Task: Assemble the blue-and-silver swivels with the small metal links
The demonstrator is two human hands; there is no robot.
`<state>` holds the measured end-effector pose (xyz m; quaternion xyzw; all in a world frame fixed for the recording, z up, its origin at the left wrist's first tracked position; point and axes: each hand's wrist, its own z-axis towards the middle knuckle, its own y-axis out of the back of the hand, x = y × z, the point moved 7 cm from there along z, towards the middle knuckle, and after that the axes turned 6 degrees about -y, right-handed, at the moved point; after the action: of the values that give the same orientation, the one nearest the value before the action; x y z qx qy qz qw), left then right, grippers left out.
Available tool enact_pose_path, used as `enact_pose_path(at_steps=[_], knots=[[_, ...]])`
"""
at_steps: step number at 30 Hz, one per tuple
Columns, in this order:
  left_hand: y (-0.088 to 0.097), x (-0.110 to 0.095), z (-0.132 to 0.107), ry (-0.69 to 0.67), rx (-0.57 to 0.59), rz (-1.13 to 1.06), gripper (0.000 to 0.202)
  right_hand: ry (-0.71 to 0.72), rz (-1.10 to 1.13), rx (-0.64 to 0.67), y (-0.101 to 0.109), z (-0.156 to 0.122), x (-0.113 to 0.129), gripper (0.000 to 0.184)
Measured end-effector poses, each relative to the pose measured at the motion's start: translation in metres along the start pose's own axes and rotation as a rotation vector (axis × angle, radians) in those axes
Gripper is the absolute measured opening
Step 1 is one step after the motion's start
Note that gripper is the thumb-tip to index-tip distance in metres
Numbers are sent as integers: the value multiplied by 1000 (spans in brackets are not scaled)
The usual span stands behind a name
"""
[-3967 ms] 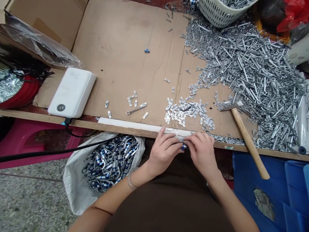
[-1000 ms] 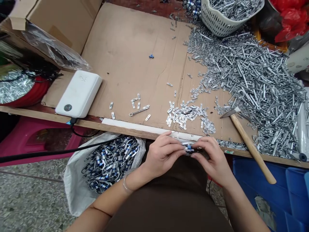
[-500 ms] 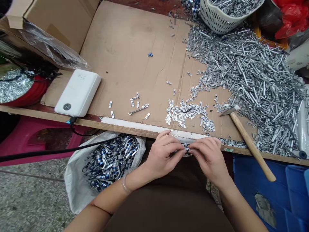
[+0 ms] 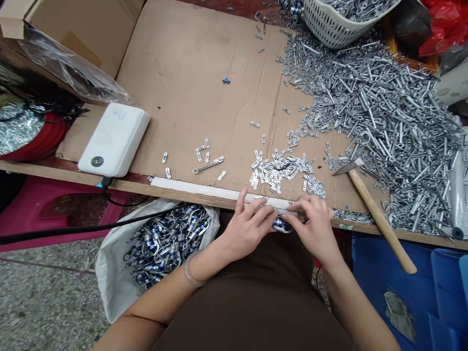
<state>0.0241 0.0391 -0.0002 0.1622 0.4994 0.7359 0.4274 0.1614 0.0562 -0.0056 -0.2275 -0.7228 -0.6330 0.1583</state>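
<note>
A blue and silver metal fitting (image 4: 281, 225) shows between my hands, just below the bench's front edge. My left hand (image 4: 246, 226) lies over its left end; one finger is raised, the others bend towards the fitting, and the thumb is hidden. At the right end, my right hand (image 4: 316, 229) has its thumb and forefinger closed on the fitting. Just beyond my fingertips, a white strip (image 4: 197, 189) runs along the bench edge. Small, flat, two-holed metal links (image 4: 280, 170) lie in a loose pile behind my hands.
A wooden-handled hammer (image 4: 380, 219) crosses the bench edge at right, beside a large heap of metal rods (image 4: 376, 107). A white power bank (image 4: 114, 139) with a black cable sits at left. Below hangs a white sack (image 4: 109, 273) of blue and silver fittings.
My left fingers have opened out from a pinch, one now raised. My right forefinger has shifted towards the bench edge, and more of the blue fitting shows between my hands.
</note>
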Motion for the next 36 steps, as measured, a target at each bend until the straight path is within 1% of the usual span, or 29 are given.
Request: enact_pose_path(at_steps=[1, 3, 5, 6, 9, 12, 13, 16, 18, 19, 21, 23, 25, 27, 29, 32, 34, 36], knots=[[0, 0, 1, 33, 19, -3, 19, -17, 0, -28, 5, 5, -4, 17], [0, 0, 2, 89, 57, -15, 19, -67, -47, -163, 19, 15, -12, 21], [0, -1, 3, 122, 84, -34, 20, -109, -164, -304, 29, 25, -17, 26], [1, -1, 3, 133, 84, -46, 20, -112, -225, -330, 30, 29, -17, 27], [5, 1, 3, 152, 15, -101, 16, -58, -331, -276, 23, 39, -10, 23], [8, 3, 2, 155, -88, -189, 9, 22, -260, -210, 23, 35, 0, 16], [9, 4, 2, 154, -116, -218, 7, 68, -207, -163, 23, 31, 5, 15], [10, 5, 0, 158, -170, -264, 3, 248, -73, 59, 15, 12, 20, 15], [11, 6, 0, 161, -182, -267, 3, 340, -40, 150, 8, 0, 28, 14], [11, 6, 0, 162, -181, -267, 3, 365, -30, 159, 5, -5, 31, 17], [12, 7, 1, 165, -172, -271, 3, 379, 0, 124, 1, -11, 35, 25], [12, 7, 1, 170, -164, -276, 3, 330, 58, 40, 0, -13, 35, 23], [12, 7, 1, 174, -162, -277, 3, 223, 111, -44, -1, -15, 30, 14], [12, 7, 1, 178, -165, -278, 3, 98, 94, -91, -3, -18, 23, 9], [12, 7, 1, 179, -164, -282, 2, 12, 19, -118, -5, -21, 17, 11], [12, 6, 2, 172, -151, -276, 3, -58, -49, -159, -8, -23, 14, 10], [11, 6, 3, 166, -123, -253, 7, -73, -30, -139, -11, -21, 13, 10], [9, 5, 3, 160, -87, -227, 10, -66, 13, -123, -7, -15, 9, 11]])
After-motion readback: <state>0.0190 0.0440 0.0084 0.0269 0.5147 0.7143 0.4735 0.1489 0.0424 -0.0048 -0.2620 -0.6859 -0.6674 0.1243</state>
